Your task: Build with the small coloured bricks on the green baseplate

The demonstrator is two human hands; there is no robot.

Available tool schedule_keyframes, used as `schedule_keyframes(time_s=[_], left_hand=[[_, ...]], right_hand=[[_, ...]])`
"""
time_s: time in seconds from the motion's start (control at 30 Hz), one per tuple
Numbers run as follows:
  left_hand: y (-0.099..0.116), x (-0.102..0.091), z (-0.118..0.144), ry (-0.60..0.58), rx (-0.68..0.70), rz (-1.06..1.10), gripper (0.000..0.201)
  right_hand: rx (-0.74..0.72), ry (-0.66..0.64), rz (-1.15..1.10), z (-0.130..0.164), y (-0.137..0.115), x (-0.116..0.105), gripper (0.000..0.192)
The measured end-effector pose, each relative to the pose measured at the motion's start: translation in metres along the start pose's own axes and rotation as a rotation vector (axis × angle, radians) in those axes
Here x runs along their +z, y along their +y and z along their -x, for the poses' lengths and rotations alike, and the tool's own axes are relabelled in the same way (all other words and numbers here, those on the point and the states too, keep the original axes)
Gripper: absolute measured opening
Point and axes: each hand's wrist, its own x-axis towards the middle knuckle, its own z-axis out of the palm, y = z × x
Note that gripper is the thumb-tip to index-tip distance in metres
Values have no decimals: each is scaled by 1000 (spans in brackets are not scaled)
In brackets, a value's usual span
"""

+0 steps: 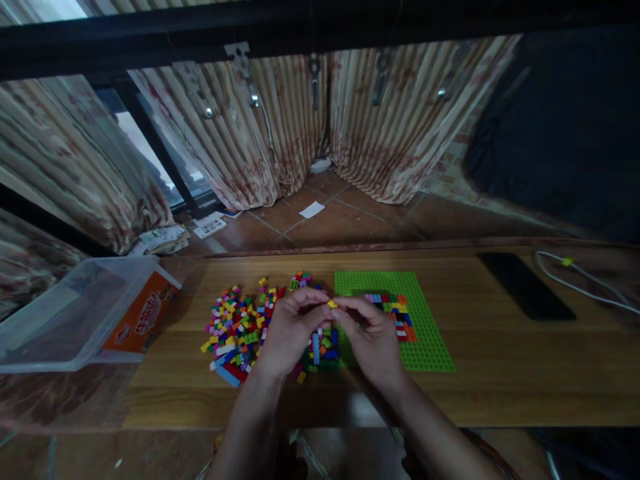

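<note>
Closest in, both forearms are seen coming up from the bottom edge, meeting over the near part of a wooden table [500, 373]. The left hand [287, 333] and right hand [373, 340] are brought together fingertip to fingertip, and a tiny yellow brick [333, 304] is pinched between them, held just above the tabletop. Both sets of fingers are curled in narrow around that one piece, so nothing else is gripped.

Right under and to the left of the hands, a loose pile of multicoloured bricks [235, 327] is spread on the wood, with a few more strays showing between the wrists. Just right of the hands, a green baseplate [425, 327] is laid flat, and a small patch of mixed-colour bricks [395, 313] is already stuck onto it near its left side.

Further out, a clear plastic bin [65, 313] with an orange label is tipped at the table's left end. On the right, a dark phone [525, 285] is lying flat, with a white cable [580, 287] curled just beside it.

Beyond the table, tiled floor [350, 220] and striped, patterned curtains [390, 127] are seen, plus some papers by the window. Pretty dim lighting overall.
</note>
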Motion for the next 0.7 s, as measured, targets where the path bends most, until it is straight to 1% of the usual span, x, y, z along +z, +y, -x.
schedule_keyframes(time_s=[0.1,0.17,0.23,0.3,0.37,0.4,0.47,0.5,0.57,0.63,0.7], left_hand=[[-6,10,-2,-14,32,-87,18],[-13,17,-3,-41,60,-144,15],[-20,22,-5,-44,105,-222,12],[-26,27,-6,-21,159,-314,10],[-29,30,-8,5,198,-397,9],[-30,32,-8,15,210,-432,9],[-31,35,-9,30,221,-495,10],[-32,37,-9,35,219,-526,11],[-34,41,-9,37,208,-582,15],[-37,46,-9,27,203,-627,21],[-40,49,-10,11,206,-657,25]], right_hand=[[-20,12,40,0,-2,-14,12],[-32,-4,118,0,-2,-29,13],[-19,-22,195,-2,2,-50,13],[10,8,229,-4,9,-75,15],[70,85,284,-6,18,-101,17],[101,106,291,-7,23,-112,19],[166,106,318,-8,30,-127,21],[193,85,331,-8,33,-131,21],[223,23,350,-8,35,-132,18],[218,-31,350,-8,34,-128,16],[198,-55,344,-10,32,-123,16]])
